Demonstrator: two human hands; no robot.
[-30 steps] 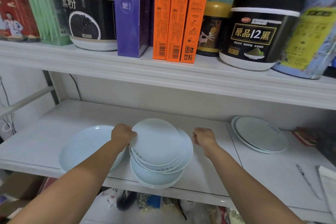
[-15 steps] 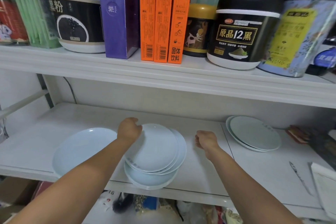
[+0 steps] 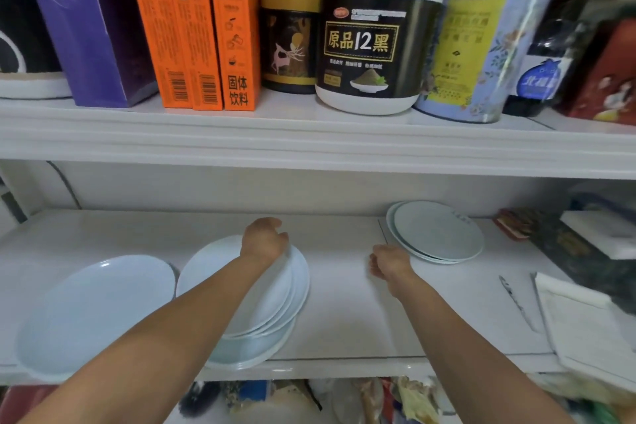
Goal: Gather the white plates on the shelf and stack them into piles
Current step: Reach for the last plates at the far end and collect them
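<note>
A pile of several white plates [image 3: 278, 289] sits near the front edge of the lower shelf [image 3: 347, 313]. My left hand [image 3: 265, 237] hovers over the pile's far rim with loosely curled fingers; it grips nothing that I can see. A single larger white plate [image 3: 93, 313] lies to the left of the pile, almost touching it. Two more white plates [image 3: 437, 231] lie stacked at the back right. My right hand [image 3: 389, 262] hangs loosely curled over bare shelf between the pile and those two plates, holding nothing.
A knife [image 3: 516, 299] and folded white paper [image 3: 585, 323] lie at the shelf's right, with dark boxes [image 3: 568, 251] behind. The upper shelf [image 3: 309, 144] hangs low overhead, carrying jars and orange cartons. Bags sit below the shelf.
My left hand lowered the tilted top plate flat onto the pile, then shifted from its left rim to its far rim. My right hand stayed in place; the view swung right.
</note>
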